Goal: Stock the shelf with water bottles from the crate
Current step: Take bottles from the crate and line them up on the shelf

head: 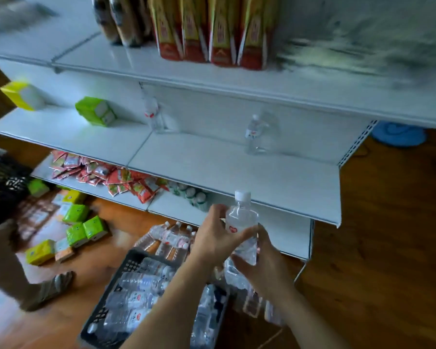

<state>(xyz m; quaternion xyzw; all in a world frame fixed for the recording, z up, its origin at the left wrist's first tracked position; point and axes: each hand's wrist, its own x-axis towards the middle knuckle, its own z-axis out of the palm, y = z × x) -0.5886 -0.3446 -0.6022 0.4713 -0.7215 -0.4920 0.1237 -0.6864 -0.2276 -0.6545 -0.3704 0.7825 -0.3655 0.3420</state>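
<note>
I hold a clear water bottle point(241, 222) with a white cap upright in front of the middle white shelf point(237, 167). My left hand point(215, 238) wraps its left side near the red label. My right hand point(264, 260) grips its lower part from the right. Below my arms sits a black crate point(126, 268) on the floor, filled with several lying water bottles. Two water bottles stand on the middle shelf: one point(154, 117) near the back at centre, one point(253, 134) further right.
More bottles lie on the floor point(170, 238) behind the crate. Green and yellow tissue packs point(93, 110) sit on the shelf's left and on the floor. Red snack packets point(106, 172) cover the lower shelf. A person's foot point(48, 290) stands at left. Red-yellow cartons point(212, 28) fill the top shelf.
</note>
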